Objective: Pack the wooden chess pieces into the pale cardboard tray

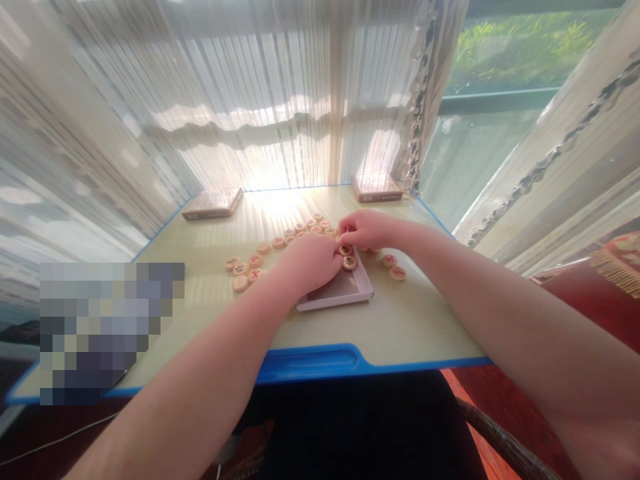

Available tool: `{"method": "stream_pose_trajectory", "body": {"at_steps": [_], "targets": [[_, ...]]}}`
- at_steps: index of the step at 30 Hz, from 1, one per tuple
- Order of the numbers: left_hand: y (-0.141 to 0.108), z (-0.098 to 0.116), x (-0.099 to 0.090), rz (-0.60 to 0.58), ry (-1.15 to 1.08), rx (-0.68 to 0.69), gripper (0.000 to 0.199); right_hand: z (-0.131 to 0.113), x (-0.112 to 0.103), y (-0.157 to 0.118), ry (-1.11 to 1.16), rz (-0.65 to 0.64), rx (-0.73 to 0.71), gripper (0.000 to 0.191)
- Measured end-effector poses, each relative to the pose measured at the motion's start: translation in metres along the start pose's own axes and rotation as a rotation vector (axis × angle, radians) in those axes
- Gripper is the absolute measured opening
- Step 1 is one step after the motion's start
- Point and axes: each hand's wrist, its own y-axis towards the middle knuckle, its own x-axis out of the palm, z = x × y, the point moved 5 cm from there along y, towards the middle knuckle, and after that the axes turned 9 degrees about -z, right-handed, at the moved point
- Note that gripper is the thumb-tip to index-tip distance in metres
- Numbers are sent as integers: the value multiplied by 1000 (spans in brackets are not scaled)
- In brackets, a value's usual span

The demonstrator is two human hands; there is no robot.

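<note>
A shallow white open box [334, 304] lies on the table, with two round wooden xiangqi pieces [349, 263] at its right side, both marked in black. My left hand [316, 263] reaches over the box from the left, its fingers curled and partly hidden by the back of the hand. My right hand [366, 230] is bent over the box's far right corner. Its fingers are drawn together close to my left fingertips, just beyond the black-marked pieces. What either hand grips is hidden. Behind my left hand lies a cluster of xiangqi pieces [318, 229].
More loose pieces [241, 269] lie left of the box, and red-marked pieces [390, 261] lie to its right. Flat boxes stand at the back left [213, 203] and back right [377, 188]. The table [415, 320] has a blue edge. A blurred patch covers its left side.
</note>
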Motion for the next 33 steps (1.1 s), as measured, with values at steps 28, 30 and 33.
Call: {"method": "stream_pose_trajectory", "body": {"at_steps": [28, 30, 33], "targets": [[-2, 4, 0, -4, 63, -29, 31, -6, -1, -3, -85, 8, -18, 13], [-1, 3, 0, 3, 68, -31, 31, -5, -1, -2, -83, 13, -30, 13], [0, 2, 0, 17, 72, -33, 31, -2, 0, 0, -71, 6, -21, 13]]}}
